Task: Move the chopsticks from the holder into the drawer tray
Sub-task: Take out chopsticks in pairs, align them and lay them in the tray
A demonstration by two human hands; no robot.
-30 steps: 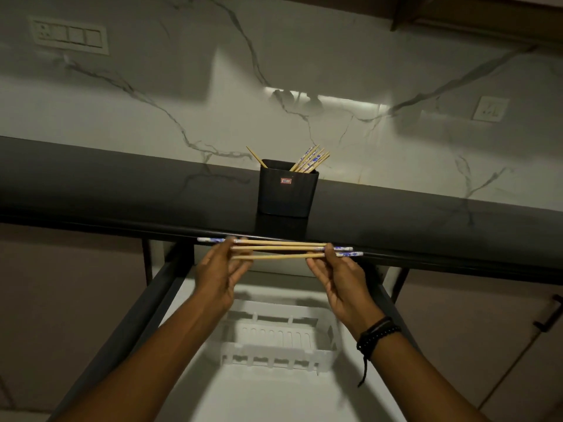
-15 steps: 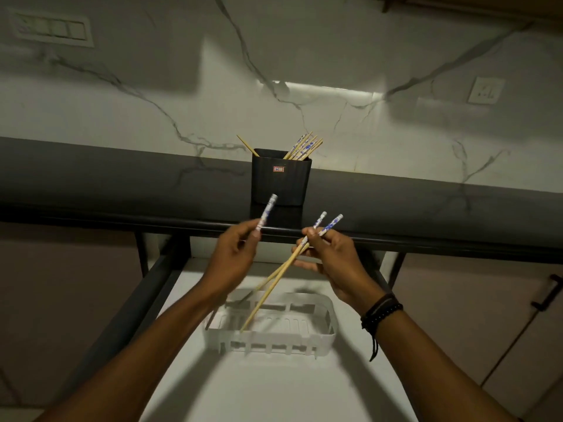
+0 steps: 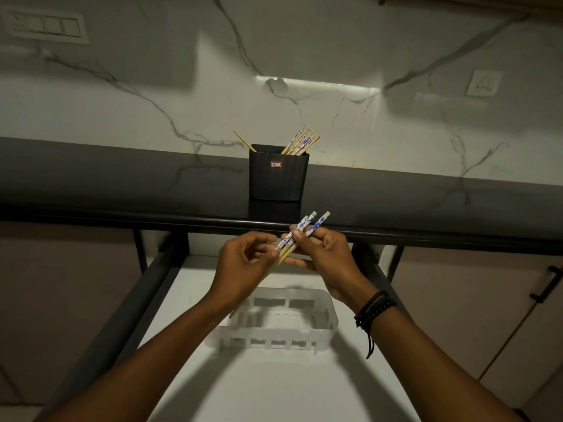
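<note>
You cannot see the lower ends of the held blue-patterned wooden chopsticks [image 3: 300, 236]: the left hand [image 3: 243, 266] covers them. That forearm also hides the near-left corner of the white slotted plastic tray [image 3: 320, 330]. The black ribbed holder [image 3: 278, 175] conceals its sticks' lower lengths; its red label is unreadable.

Three chopsticks held [image 3: 300, 236] — one holder [image 3: 277, 175], one tray [image 3: 330, 318].

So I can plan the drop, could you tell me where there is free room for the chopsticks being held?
The white tray looks empty inside. Bare drawer floor lies in front of it, and bare counter flanks the holder. It is crowded where both hands bunch the chopsticks.
</note>
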